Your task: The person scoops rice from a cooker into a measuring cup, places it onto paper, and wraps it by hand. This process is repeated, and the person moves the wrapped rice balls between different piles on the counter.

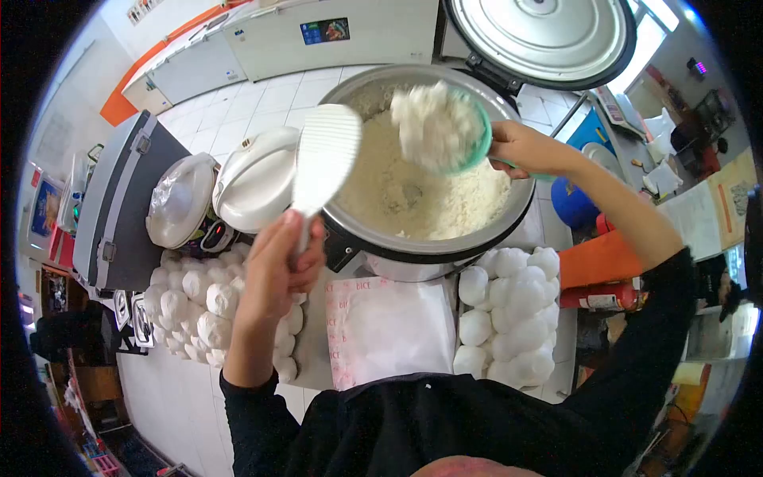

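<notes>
My left hand is closed round the handle of a white rice paddle, its broad blade raised near the left rim of a large rice cooker. My right hand grips the handle of a green scoop, tilted over the pot. A blurred heap of white rice sits at the scoop's mouth. More cooked rice lies inside the pot, mostly toward its right and near side. The cooker's round metal lid stands raised at the back right.
White paper sheets with red print lie before me. Rounded white bundles are piled on the left and right. Two smaller cookers and a grey box stand left. White chest freezers line the back.
</notes>
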Action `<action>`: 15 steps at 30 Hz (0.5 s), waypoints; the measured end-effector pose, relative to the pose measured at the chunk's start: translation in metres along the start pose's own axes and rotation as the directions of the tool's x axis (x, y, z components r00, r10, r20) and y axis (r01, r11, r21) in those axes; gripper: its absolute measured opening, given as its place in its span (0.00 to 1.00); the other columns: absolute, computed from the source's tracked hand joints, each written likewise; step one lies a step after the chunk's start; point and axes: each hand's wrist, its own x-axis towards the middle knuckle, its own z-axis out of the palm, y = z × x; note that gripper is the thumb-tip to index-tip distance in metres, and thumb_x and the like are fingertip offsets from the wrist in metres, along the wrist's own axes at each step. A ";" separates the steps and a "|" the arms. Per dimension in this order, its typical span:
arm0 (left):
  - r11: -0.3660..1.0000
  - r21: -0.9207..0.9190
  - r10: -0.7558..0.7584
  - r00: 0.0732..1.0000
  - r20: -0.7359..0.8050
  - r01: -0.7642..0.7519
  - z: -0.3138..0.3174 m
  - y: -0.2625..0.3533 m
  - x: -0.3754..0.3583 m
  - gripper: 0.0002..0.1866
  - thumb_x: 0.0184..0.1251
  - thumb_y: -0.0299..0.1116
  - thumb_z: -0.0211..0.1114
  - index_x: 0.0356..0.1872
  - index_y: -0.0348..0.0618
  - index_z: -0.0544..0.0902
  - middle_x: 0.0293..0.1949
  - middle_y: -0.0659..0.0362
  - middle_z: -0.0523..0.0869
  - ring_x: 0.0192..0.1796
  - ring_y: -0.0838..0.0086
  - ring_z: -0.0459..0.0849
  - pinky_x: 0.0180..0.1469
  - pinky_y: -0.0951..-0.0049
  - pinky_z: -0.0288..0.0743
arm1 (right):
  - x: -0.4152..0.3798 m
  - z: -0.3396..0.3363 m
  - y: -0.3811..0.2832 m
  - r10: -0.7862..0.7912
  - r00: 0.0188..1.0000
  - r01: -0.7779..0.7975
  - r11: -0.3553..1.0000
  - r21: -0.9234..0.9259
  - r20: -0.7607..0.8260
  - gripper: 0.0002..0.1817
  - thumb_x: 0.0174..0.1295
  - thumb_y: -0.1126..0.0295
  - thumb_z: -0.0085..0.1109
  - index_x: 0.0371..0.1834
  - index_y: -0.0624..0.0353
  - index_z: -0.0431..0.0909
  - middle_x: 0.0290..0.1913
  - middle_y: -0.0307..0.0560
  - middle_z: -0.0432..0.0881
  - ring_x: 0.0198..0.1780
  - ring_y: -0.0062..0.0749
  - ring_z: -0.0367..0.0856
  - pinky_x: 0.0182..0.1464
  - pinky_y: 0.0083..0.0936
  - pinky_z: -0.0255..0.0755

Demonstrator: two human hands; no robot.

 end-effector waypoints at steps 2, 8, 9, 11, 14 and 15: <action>0.998 0.053 -0.047 0.994 0.099 0.042 0.015 -0.001 0.016 0.17 0.72 0.46 0.44 0.35 0.43 0.70 0.16 0.69 0.62 0.13 0.87 0.54 0.13 0.84 0.44 | -0.003 0.002 0.001 0.021 0.993 0.017 0.951 0.310 -0.116 0.19 0.66 0.60 0.47 0.52 0.64 0.68 0.21 0.39 0.70 0.14 0.19 0.68 0.16 0.18 0.64; 0.955 0.295 -0.088 0.977 0.195 0.027 0.056 -0.001 0.054 0.17 0.71 0.47 0.44 0.32 0.44 0.69 0.15 0.70 0.60 0.13 0.87 0.53 0.13 0.83 0.45 | -0.002 0.029 -0.003 -0.043 0.973 0.143 0.882 0.449 -0.226 0.17 0.64 0.64 0.49 0.50 0.64 0.70 0.23 0.40 0.72 0.15 0.19 0.68 0.16 0.19 0.65; 0.958 0.286 -0.083 0.973 0.218 0.018 0.057 0.002 0.059 0.17 0.71 0.47 0.44 0.32 0.44 0.69 0.16 0.70 0.59 0.14 0.87 0.53 0.13 0.83 0.45 | -0.004 0.034 -0.006 -0.050 0.958 0.173 0.887 0.428 -0.284 0.17 0.64 0.65 0.50 0.50 0.63 0.70 0.23 0.41 0.73 0.15 0.17 0.68 0.16 0.18 0.64; 0.961 0.274 -0.088 0.969 0.230 0.022 0.059 -0.002 0.061 0.17 0.72 0.47 0.44 0.31 0.44 0.68 0.16 0.71 0.59 0.14 0.87 0.52 0.13 0.83 0.45 | -0.007 0.044 -0.011 -0.044 0.914 0.150 0.960 0.235 -0.403 0.17 0.63 0.66 0.50 0.51 0.64 0.70 0.25 0.50 0.78 0.18 0.32 0.76 0.22 0.28 0.70; 0.983 0.174 -0.096 0.971 0.219 0.058 0.066 -0.008 0.062 0.16 0.71 0.47 0.44 0.31 0.46 0.67 0.16 0.72 0.58 0.14 0.87 0.52 0.13 0.83 0.44 | -0.014 0.055 -0.020 -0.299 0.727 0.203 0.954 -0.222 -0.618 0.17 0.62 0.69 0.49 0.51 0.65 0.68 0.36 0.68 0.77 0.38 0.63 0.76 0.41 0.45 0.70; 0.983 0.172 -0.095 0.974 0.204 0.060 0.068 -0.009 0.061 0.16 0.71 0.47 0.44 0.31 0.46 0.67 0.16 0.72 0.58 0.14 0.87 0.52 0.13 0.83 0.44 | -0.012 0.059 -0.019 -0.306 0.733 0.214 0.952 -0.221 -0.608 0.17 0.62 0.69 0.49 0.51 0.65 0.68 0.36 0.68 0.77 0.38 0.63 0.76 0.41 0.45 0.70</action>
